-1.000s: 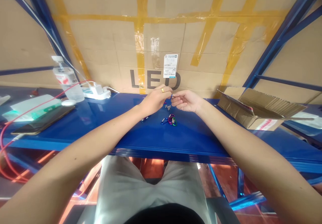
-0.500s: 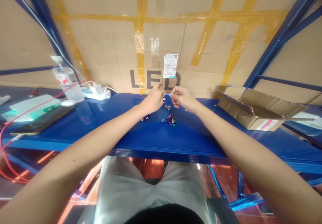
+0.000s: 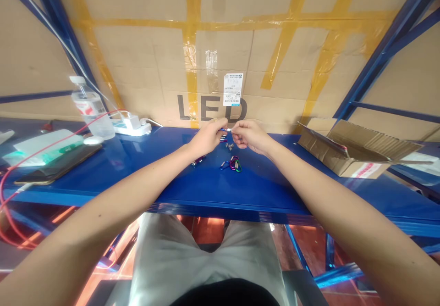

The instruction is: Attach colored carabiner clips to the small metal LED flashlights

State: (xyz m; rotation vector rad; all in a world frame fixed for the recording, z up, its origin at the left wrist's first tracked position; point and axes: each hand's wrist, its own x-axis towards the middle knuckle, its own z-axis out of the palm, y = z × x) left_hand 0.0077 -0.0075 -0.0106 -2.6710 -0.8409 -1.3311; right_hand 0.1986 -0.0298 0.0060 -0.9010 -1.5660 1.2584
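Both hands are raised just above the blue shelf, fingertips meeting. Left hand and right hand each pinch an end of a small blue piece, too tiny to identify. A pile of coloured clips lies on the shelf just below the hands, with small metal bits between them. Bottle, power strip and phone sit at the left, an open cardboard box at the right.
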